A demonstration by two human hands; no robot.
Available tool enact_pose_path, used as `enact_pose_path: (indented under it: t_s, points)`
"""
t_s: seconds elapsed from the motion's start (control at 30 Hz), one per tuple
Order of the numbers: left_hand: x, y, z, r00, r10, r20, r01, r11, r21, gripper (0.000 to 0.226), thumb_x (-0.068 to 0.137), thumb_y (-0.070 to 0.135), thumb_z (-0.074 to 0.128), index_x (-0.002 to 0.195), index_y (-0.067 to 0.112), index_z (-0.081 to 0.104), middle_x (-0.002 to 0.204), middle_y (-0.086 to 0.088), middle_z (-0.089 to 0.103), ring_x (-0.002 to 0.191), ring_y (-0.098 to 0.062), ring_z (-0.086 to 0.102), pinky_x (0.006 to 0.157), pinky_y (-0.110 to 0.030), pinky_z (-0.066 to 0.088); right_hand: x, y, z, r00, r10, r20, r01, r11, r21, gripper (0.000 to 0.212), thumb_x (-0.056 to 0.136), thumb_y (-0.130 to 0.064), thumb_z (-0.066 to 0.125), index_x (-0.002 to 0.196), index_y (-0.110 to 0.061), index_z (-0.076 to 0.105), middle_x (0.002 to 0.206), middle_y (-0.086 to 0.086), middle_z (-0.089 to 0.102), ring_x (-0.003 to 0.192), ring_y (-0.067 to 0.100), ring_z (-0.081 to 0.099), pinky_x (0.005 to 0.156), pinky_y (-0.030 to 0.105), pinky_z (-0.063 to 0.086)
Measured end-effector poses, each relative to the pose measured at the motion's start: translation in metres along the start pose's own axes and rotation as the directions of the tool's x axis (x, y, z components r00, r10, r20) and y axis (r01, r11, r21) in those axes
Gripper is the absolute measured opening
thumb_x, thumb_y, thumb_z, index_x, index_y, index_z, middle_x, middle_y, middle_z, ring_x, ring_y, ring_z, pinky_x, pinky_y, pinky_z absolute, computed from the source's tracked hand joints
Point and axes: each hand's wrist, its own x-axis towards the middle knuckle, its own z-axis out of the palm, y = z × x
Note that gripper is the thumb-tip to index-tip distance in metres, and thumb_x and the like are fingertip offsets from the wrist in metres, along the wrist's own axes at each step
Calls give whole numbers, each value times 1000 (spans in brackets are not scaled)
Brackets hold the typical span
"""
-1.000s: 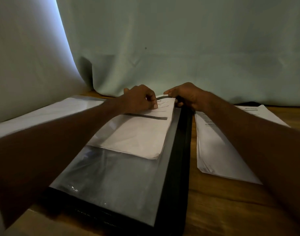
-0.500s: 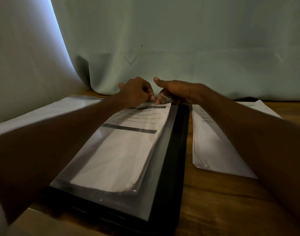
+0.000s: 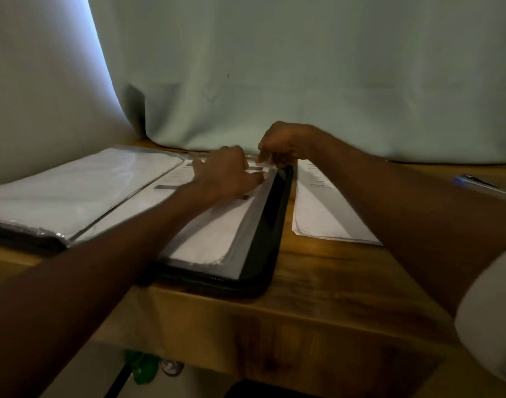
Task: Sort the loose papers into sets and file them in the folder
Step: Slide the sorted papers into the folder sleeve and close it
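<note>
1. Head view: a black folder (image 3: pixel 263 234) lies open on a wooden table (image 3: pixel 317 288), its near corner close to the table's front edge.
2. The folder's right half holds a clear sleeve (image 3: pixel 246 225) with a printed sheet (image 3: pixel 208 239) inside; dark bars cross the sheet's upper part.
3. The folder's left half carries more sleeves with white paper (image 3: pixel 74 188), lying flat and reaching toward the left edge of the picture.
4. The left hand (image 3: pixel 226 176) rests on the upper part of the sheet in the right half, fingers curled, their tips at the sleeve's far right corner. Whether they pinch the plastic or only press on it, I cannot tell.
5. The right hand (image 3: pixel 283 143) is at the top edge of the same sleeve, just beyond the left hand, fingers curled down and pinching the sleeve's far corner.
6. The two hands are close together, nearly touching.
7. A stack of loose papers (image 3: pixel 317 208) lies on the table just to the right of the folder, partly under the right forearm.
8. A pen (image 3: pixel 481 185) lies further right, well apart from the stack.
9. A pale cloth (image 3: pixel 303 67) hangs behind the table.
10. Below the table's front edge something green (image 3: pixel 141 366) shows; it is too dim to make out.
</note>
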Motion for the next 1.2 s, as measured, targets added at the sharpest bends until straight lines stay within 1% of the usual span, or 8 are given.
enact_pose_path:
  t_s: [0.13,0.23,0.43,0.57,0.77,0.93,1.07,1.2]
  points:
    - [-36,15,-9,994,-69,85,70,998,-5,52,65,73,60,76,23,56,105,-6,69,105,-29,60,102,-56,41,-22,2,21,993,4,-115,-4,1000,7,41,75,-6,86,109,2,64,98,15,64,77,24,61,69,35,57]
    - [-47,19,-17,995,-60,77,60,998,4,38,63,56,66,68,23,50,92,-5,68,90,-30,64,89,-52,53,-33,3,30,969,5,-249,13,997,71,30,78,-6,81,101,-1,62,91,12,61,82,25,62,74,35,59]
    - [-53,27,-30,992,55,-115,-47,996,75,22,83,26,73,94,12,61,90,-7,56,78,-25,54,66,-35,44,-62,-3,19,897,53,-439,88,952,294,23,85,-8,65,72,-13,46,72,6,51,66,19,53,51,24,38]
    - [-40,8,-56,969,-171,-178,115,951,-287,27,83,36,78,87,10,72,85,-10,71,77,-28,69,71,-38,59,-93,-7,23,957,68,-283,103,829,549,6,93,-6,55,99,-7,57,95,19,63,76,29,60,58,33,54]
    - [-35,-40,-110,892,-450,46,250,406,-879,9,99,13,64,95,4,64,84,-9,65,62,-16,63,41,-21,51,-131,-35,64,954,-297,44,260,889,378,40,100,-28,61,139,-27,53,127,4,67,110,22,68,91,42,59]
    - [-60,-149,-157,945,-303,124,173,141,-975,67,91,57,62,137,8,61,116,-9,71,96,-22,71,89,-33,59,-129,-85,114,804,-521,285,496,853,161,76,96,-47,66,159,-39,23,164,-9,29,144,15,36,110,31,35]
    - [-90,-232,-180,914,-333,231,278,100,-955,79,97,69,43,145,7,53,139,-19,61,126,-31,62,91,-43,56,-108,-118,155,752,-591,293,636,766,-89,70,105,-52,45,163,-26,17,170,-7,12,154,12,15,123,25,11]
    - [-111,-276,-194,778,-602,180,277,72,-958,62,98,55,58,129,1,53,128,-21,57,111,-32,65,83,-46,59,-87,-141,202,797,-522,305,581,801,-148,72,103,-66,29,163,-29,14,171,-6,3,157,16,3,128,41,3]
